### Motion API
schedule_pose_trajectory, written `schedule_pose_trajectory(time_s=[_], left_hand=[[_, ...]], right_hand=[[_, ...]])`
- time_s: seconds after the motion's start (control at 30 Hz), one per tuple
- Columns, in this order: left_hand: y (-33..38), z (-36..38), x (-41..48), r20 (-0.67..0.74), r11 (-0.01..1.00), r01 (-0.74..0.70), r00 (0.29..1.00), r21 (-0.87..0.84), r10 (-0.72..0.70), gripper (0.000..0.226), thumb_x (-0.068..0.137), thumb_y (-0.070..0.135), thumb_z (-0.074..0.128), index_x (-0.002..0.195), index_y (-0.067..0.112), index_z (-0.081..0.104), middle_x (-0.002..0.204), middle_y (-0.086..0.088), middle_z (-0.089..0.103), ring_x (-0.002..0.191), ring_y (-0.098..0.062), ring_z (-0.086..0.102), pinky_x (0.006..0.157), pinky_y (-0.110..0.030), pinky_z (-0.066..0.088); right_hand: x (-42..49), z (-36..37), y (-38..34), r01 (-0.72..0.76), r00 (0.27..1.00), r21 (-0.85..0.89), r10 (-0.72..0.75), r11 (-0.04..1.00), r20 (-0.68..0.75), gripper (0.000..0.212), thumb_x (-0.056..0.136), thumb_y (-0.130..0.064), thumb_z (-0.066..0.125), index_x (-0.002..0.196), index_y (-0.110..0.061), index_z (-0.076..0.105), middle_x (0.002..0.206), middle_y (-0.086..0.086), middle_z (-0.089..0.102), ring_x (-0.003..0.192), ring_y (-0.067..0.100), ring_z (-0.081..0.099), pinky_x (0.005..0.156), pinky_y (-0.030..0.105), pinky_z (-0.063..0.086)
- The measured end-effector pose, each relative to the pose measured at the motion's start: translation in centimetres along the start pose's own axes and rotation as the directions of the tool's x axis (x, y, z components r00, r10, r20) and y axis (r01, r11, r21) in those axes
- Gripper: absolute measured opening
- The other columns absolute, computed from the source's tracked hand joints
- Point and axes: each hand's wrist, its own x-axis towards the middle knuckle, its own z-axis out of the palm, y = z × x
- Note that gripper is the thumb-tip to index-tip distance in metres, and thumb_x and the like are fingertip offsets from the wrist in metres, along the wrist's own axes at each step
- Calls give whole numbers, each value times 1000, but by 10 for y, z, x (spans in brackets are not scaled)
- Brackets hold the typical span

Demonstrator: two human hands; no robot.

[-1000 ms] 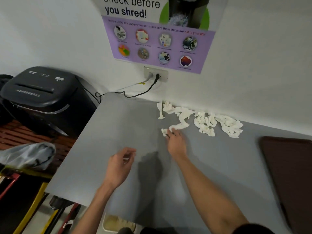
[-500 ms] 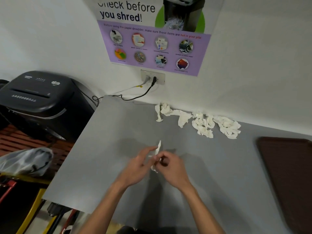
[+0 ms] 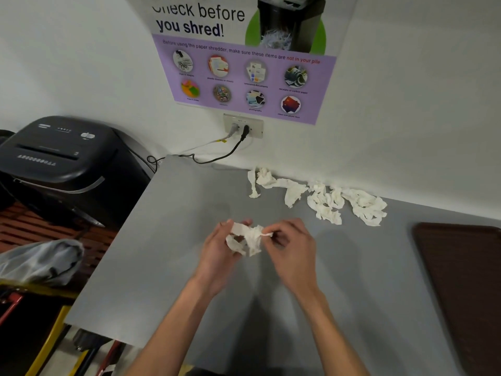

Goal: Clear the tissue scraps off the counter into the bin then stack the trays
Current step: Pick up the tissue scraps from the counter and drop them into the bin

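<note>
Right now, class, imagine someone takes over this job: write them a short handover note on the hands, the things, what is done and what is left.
Left hand holds a tissue wad; right hand pinches its end, both over the counter.
A row of scraps lies along the wall. A dark tray sits at the counter's right edge, untouched.
Done: one wad gathered. Left: bin it, clear the row, stack the trays. I cannot spot the bin.

tissue scrap [image 3: 248,239] now wadded, between hands [image 3: 217,256]
</note>
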Motion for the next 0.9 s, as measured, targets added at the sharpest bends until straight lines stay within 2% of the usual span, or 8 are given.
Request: schedule_pose_trajectory(time_s=[0.13,0.27,0.4,0.53,0.67,0.73,0.8,0.9], left_hand=[[0,19,7,-2,975,116,993,-189,-119,35,99,25,44,118,3,63,119,-16,70,92,-24,71,75,-34,56],[-3,21,10,-140,990,-24,990,-142,4,19,102,9,43,112,23,49,110,-22,74,91,-30,69,70,-35,51],[-13,25,9,-108,996,-68,991,57,74,28,107,16,43,108,7,69,102,-15,74,98,-26,67,86,-30,52],[-10,16,14,-90,992,-33,995,125,44,34,110,16,39,132,9,63,117,-10,77,114,-18,71,105,-31,50],[-1,-16,30,-81,946,-88,990,312,118,37,111,6,39,147,7,47,126,-13,72,115,-12,71,104,-23,53],[1,-30,32,-96,922,-119,982,368,165,35,111,1,38,143,1,51,121,-17,72,108,-18,75,102,-26,55],[1,-42,30,-153,914,-134,966,384,206,29,110,1,39,135,3,55,107,-20,72,98,-27,77,98,-31,58],[3,-52,17,-199,905,-141,951,402,237,18,110,3,43,125,6,51,101,-23,74,90,-32,77,86,-34,62]], right_hand=[[-11,37,5,103,982,-121,-82,987,170,22,88,-13,75,106,-25,81,110,-11,69,92,0,68,89,22,57],[-5,44,1,74,973,-176,-33,982,227,19,90,-10,73,104,-19,83,102,-6,69,80,-5,59,79,2,43],[16,50,2,-121,977,-145,143,982,157,11,87,-17,78,93,-26,79,85,-13,77,79,-2,70,72,14,50],[35,56,6,-310,948,81,301,947,106,29,80,-10,86,95,-23,64,80,-8,76,77,-2,72,76,17,57],[51,65,11,-388,866,148,304,910,398,16,89,-20,80,98,-23,67,93,-4,81,91,7,77,90,31,59],[77,65,19,-311,830,15,264,950,492,11,92,-23,76,99,-25,68,92,-8,82,82,1,74,80,24,55],[118,67,31,-166,906,-149,211,975,367,8,92,-19,74,96,-25,70,87,-8,80,75,0,71,75,26,54],[184,75,56,-99,973,-358,165,929,160,20,91,-8,66,107,-20,69,103,6,75,97,24,71,86,36,57]])
